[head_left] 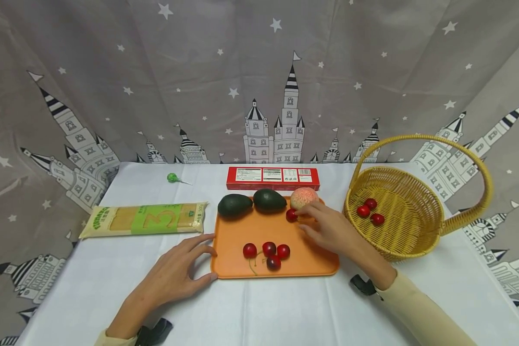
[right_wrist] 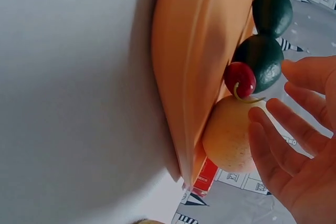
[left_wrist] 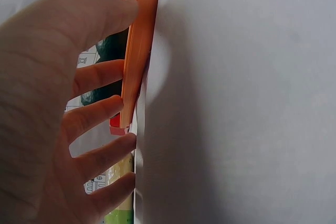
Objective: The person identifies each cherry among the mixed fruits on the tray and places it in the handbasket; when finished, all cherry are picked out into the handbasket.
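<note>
Well, right hand (head_left: 326, 228) at a round, glossy red cherry with a thin stem (head_left: 291, 216) on an orange rectangular tray (head_left: 233, 235); nothing grasped.
Cherry sits just off the right fingertips, beside a round pinkish-orange peach (head_left: 303, 197); right fingers loosely spread, unclenched. Left hand (head_left: 177, 269) also unclenched, holding nothing, fingers and thumb at the tray's left edge. Risk: cherry looks slick, so an off-centre nudge could roll it into the peach or the two dark green, smooth avocados (head_left: 270, 201) beyond the hands; stem might snag a finger. Uneven left-hand pressure could slide the tray and set the four dark red cherries (head_left: 273, 262) between the hands rolling. Surface: white, lightly creased cloth (head_left: 285, 312); yellow woven basket (head_left: 398, 226) right of the right hand. Grey curtain with white stars and castles (head_left: 190, 62) behind, beyond both hands.
</note>
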`<state>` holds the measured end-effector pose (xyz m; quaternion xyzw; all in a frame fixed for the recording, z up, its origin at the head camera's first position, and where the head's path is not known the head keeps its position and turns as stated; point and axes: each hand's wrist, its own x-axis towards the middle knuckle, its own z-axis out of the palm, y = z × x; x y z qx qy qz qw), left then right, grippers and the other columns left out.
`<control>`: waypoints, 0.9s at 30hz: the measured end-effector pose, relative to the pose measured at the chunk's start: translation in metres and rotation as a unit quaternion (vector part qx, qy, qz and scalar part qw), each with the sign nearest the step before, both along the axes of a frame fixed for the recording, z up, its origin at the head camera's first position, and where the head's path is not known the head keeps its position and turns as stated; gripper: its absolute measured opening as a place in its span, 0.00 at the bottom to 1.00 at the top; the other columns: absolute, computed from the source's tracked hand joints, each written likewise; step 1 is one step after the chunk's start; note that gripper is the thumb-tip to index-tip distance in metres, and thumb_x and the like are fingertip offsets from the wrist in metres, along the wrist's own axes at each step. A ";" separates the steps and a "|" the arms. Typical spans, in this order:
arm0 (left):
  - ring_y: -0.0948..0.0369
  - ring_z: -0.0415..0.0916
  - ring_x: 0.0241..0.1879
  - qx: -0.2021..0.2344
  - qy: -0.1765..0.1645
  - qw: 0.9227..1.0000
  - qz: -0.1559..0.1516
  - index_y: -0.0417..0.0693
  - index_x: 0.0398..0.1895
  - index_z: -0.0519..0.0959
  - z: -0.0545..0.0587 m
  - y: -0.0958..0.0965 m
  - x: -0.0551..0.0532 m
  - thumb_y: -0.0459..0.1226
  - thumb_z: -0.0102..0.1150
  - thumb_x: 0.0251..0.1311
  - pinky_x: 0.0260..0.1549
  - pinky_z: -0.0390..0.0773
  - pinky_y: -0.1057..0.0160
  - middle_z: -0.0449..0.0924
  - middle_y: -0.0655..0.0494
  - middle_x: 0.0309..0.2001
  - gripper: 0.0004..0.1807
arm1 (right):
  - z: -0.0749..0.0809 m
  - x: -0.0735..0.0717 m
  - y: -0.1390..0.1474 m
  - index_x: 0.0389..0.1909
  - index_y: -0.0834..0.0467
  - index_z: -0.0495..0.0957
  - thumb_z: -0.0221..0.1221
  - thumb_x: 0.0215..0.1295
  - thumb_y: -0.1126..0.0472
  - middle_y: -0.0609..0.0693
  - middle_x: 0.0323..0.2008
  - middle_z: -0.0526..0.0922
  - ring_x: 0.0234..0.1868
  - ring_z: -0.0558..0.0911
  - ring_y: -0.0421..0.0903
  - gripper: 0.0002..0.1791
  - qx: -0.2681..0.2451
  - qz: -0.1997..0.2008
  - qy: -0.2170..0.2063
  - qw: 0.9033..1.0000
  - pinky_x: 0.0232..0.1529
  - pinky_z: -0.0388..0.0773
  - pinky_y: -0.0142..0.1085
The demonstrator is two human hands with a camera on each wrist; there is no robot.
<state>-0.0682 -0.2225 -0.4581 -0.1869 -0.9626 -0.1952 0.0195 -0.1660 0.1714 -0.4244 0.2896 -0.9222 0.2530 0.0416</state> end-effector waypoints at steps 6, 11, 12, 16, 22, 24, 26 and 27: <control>0.46 0.74 0.73 -0.003 -0.009 1.000 0.001 0.68 0.51 0.83 0.000 0.000 -0.001 0.57 0.77 0.58 0.67 0.77 0.34 0.74 0.55 0.76 0.21 | -0.005 -0.003 -0.002 0.57 0.54 0.85 0.74 0.67 0.61 0.51 0.50 0.84 0.46 0.89 0.51 0.19 -0.002 0.011 0.008 1.000 0.49 0.90 0.48; 0.46 0.73 0.73 -0.003 -0.013 1.000 0.003 0.68 0.52 0.83 0.000 0.000 -0.001 0.57 0.77 0.58 0.68 0.76 0.35 0.74 0.56 0.76 0.21 | -0.008 -0.006 -0.004 0.56 0.54 0.85 0.73 0.67 0.65 0.51 0.52 0.84 0.48 0.88 0.50 0.18 0.008 0.020 0.008 1.000 0.50 0.90 0.48; 0.46 0.73 0.73 -0.003 -0.013 1.000 0.003 0.68 0.52 0.83 0.000 0.000 -0.001 0.57 0.77 0.58 0.68 0.76 0.35 0.74 0.56 0.76 0.21 | -0.008 -0.007 -0.004 0.57 0.54 0.85 0.73 0.67 0.65 0.52 0.53 0.84 0.49 0.88 0.51 0.18 0.011 0.023 0.008 1.000 0.51 0.90 0.49; 0.46 0.74 0.72 -0.001 -0.008 1.000 0.002 0.68 0.51 0.83 -0.001 0.000 0.000 0.57 0.77 0.58 0.67 0.77 0.34 0.74 0.56 0.75 0.20 | -0.009 -0.008 -0.007 0.57 0.54 0.85 0.72 0.67 0.67 0.53 0.56 0.84 0.53 0.85 0.52 0.19 0.020 0.030 0.009 0.999 0.55 0.89 0.51; 0.46 0.74 0.72 -0.003 -0.008 1.000 0.002 0.68 0.51 0.83 -0.002 0.000 0.000 0.57 0.78 0.58 0.67 0.77 0.35 0.74 0.56 0.75 0.21 | -0.009 -0.008 -0.009 0.57 0.54 0.85 0.72 0.67 0.67 0.54 0.57 0.83 0.54 0.84 0.52 0.18 0.026 0.026 -0.004 0.999 0.58 0.88 0.51; 0.47 0.74 0.72 -0.005 -0.011 1.000 0.003 0.69 0.51 0.83 -0.002 0.000 -0.001 0.58 0.77 0.58 0.67 0.77 0.35 0.74 0.56 0.76 0.21 | -0.008 -0.007 -0.010 0.57 0.54 0.85 0.72 0.68 0.68 0.55 0.57 0.83 0.53 0.83 0.51 0.19 0.027 0.029 -0.007 0.999 0.58 0.88 0.50; 0.47 0.74 0.73 -0.005 -0.011 1.000 0.003 0.69 0.51 0.83 -0.002 0.000 -0.001 0.58 0.77 0.58 0.67 0.77 0.35 0.74 0.56 0.76 0.21 | -0.008 -0.007 -0.010 0.58 0.54 0.85 0.71 0.68 0.69 0.55 0.57 0.82 0.51 0.83 0.50 0.19 0.029 0.034 -0.010 0.999 0.56 0.88 0.49; 0.47 0.74 0.73 -0.005 -0.011 1.000 0.003 0.68 0.51 0.83 -0.001 0.000 -0.001 0.58 0.77 0.58 0.67 0.77 0.35 0.74 0.56 0.76 0.21 | -0.008 -0.007 -0.010 0.59 0.54 0.85 0.71 0.68 0.69 0.55 0.57 0.81 0.50 0.82 0.50 0.19 0.030 0.037 -0.013 0.999 0.56 0.88 0.48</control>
